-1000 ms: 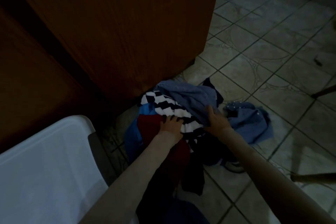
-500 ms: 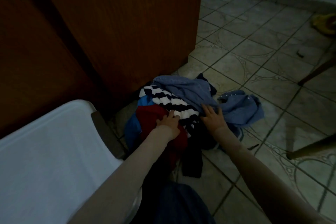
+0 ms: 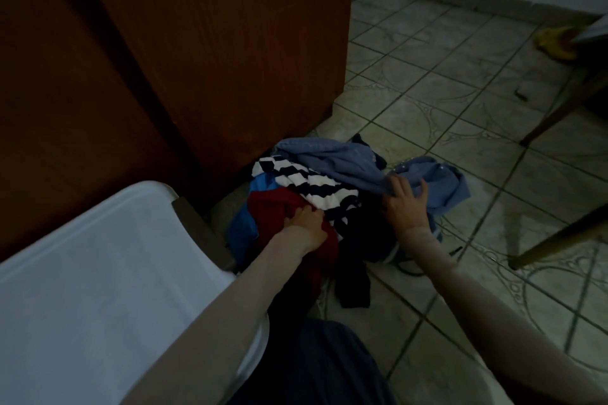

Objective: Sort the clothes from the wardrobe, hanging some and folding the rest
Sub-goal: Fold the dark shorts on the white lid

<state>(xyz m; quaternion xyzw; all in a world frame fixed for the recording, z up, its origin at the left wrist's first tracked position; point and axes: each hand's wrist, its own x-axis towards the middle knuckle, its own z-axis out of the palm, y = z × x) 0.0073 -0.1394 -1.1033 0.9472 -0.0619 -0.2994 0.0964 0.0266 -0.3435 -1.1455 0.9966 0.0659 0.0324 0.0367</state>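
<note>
A white plastic chair (image 3: 98, 273) stands on the patterned tiled floor (image 3: 460, 102), a yellow object (image 3: 556, 43) far right.

No text, label, brand, number or sign can be read anywhere in the frame; the picture is dim, and nothing on the clothes (image 3: 316, 181) at the centre shows lettering.
</note>
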